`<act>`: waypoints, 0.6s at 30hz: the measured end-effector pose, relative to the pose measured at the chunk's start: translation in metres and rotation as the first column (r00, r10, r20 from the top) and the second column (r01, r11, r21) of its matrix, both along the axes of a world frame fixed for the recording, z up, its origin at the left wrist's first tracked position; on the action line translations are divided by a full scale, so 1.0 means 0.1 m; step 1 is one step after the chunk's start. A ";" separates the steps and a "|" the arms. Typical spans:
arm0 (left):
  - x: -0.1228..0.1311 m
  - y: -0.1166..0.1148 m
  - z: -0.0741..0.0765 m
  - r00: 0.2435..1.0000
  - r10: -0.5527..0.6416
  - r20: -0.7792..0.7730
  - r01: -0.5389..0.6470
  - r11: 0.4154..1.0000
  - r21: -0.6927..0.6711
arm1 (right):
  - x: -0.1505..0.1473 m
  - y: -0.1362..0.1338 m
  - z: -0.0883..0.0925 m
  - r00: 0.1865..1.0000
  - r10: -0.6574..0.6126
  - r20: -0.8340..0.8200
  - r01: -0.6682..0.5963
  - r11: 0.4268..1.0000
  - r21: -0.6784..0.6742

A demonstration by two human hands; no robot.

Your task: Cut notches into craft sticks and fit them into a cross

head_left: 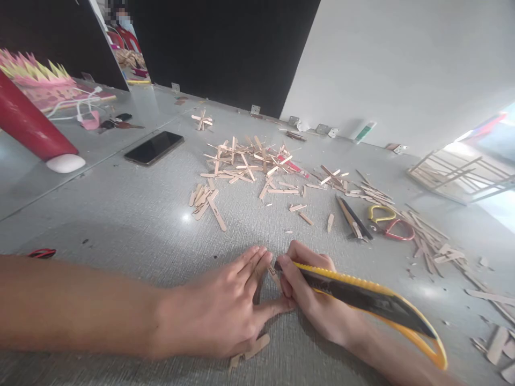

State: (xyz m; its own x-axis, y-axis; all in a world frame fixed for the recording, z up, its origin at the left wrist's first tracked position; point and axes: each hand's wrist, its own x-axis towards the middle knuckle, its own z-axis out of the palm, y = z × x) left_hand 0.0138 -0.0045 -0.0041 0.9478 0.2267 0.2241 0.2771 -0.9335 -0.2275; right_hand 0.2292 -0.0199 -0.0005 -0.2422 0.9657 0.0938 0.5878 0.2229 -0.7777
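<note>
1. Has a small wooden stick aslant between both hands, just below the middle of the frame; cannot tell whether flat on the grey table or slightly raised.
2. Lays the left hand palm down at lower centre, not closed, thumb spread away from straight fingers, index fingertip at the stick's upper end.
3. Grips a yellow-and-black hand tool in the right hand, dark tip just beside the stick, rear end slanting to the lower right.
4. Half hides a notched stick beneath the left hand, bottom centre.
5. Has a small stick pile left of centre, with crossed-stick stars clustered above centre.
6. Shows a scissor-like tool with yellow and red loops right of centre, beside loose sticks.
7. Includes a black phone and a red cylinder in the upper left.
</note>
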 end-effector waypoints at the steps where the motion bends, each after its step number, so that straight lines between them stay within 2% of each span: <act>1: 0.00 -0.01 -0.01 1.000 0.009 -0.004 -0.009 1.000 0.008 | 0.00 0.01 0.01 1.000 -0.002 -0.001 0.002 1.000 -0.019; 10: 0.01 -0.02 0.02 1.000 0.013 -0.022 -0.013 0.999 0.033 | -0.04 0.02 0.05 1.000 -0.018 0.012 0.019 0.998 -0.067; 18: 0.02 -0.04 0.00 1.000 0.011 0.004 -0.011 1.000 0.018 | -0.07 0.01 0.07 0.999 -0.005 0.053 0.004 1.000 0.023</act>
State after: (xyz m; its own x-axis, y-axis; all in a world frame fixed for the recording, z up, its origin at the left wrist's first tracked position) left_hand 0.0162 -0.0083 -0.0043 0.9444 0.2332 0.2319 0.2885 -0.9260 -0.2434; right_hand 0.2225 -0.0186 0.0067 -0.2431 0.9645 0.1028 0.6291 0.2375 -0.7402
